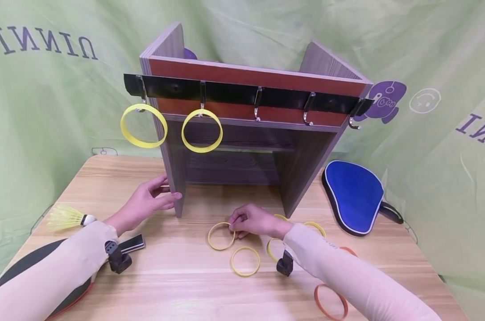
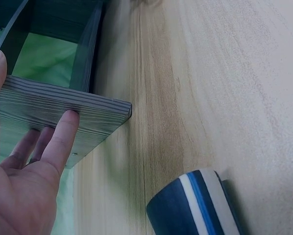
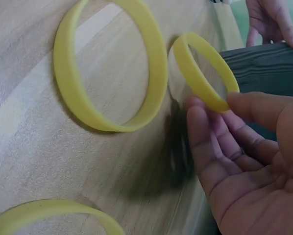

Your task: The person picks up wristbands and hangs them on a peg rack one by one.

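My right hand (image 1: 256, 220) pinches a yellow ring band (image 3: 185, 66) between thumb and fingers, its rim tilted up off the table. A second yellow band (image 3: 63, 63) lies flat beside it. On the outer left side of a wooden shelf unit (image 1: 177, 169), my left hand (image 1: 147, 198) rests its fingers, the thumb at the front edge. In the left wrist view, the extended fingers (image 2: 63, 134) touch the grained side panel. A black hook strip (image 1: 234, 91) runs across the top front. Two yellow bands hang there: one (image 1: 163, 129) on the leftmost hook, another (image 1: 184, 133) on the second.
More yellow bands and an orange band (image 1: 317, 296) lie around my right forearm. A blue paddle case (image 1: 354, 196) lies at right. To the left are a yellow shuttlecock (image 1: 67, 217) and a paddle (image 1: 29, 267), partly under my left sleeve. Green cloth (image 1: 65, 111) hangs behind.
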A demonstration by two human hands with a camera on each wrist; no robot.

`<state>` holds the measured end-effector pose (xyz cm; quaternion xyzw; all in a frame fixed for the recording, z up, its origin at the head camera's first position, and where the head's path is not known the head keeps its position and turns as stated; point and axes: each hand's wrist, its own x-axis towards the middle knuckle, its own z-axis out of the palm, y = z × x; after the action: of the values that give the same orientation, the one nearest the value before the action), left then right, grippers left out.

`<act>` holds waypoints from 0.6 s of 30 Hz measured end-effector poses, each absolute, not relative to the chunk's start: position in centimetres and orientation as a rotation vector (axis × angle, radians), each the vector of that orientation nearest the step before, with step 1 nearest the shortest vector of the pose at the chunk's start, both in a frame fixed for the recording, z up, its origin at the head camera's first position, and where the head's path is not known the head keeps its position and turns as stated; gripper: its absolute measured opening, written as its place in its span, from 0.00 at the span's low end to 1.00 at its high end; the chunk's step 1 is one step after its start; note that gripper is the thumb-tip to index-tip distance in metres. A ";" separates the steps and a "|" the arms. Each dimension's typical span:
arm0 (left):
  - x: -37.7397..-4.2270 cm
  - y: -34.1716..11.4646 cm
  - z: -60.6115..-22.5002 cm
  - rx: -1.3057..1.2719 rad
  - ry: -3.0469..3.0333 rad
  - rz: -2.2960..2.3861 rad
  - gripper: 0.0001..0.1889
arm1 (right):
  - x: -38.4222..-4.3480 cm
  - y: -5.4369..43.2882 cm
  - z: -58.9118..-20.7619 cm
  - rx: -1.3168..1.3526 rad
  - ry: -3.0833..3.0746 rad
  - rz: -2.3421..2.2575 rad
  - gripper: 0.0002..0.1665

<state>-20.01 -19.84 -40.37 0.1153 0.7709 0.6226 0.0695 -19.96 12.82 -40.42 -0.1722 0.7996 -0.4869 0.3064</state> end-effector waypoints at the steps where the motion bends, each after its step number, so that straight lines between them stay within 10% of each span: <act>1: -20.0 -19.9 -40.4 0.348 2.321 1.874 0.41 | -20.0 12.9 -40.4 -0.446 2.092 -1.309 0.11; 18: -19.9 -19.9 -40.3 0.339 2.306 1.890 0.41 | -19.0 14.9 -35.9 -0.474 1.856 -1.557 0.14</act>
<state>-19.93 -19.86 -40.29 0.1126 0.7666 0.6283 0.0702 -19.01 14.91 -35.89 -0.1811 0.7095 -0.5956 0.3303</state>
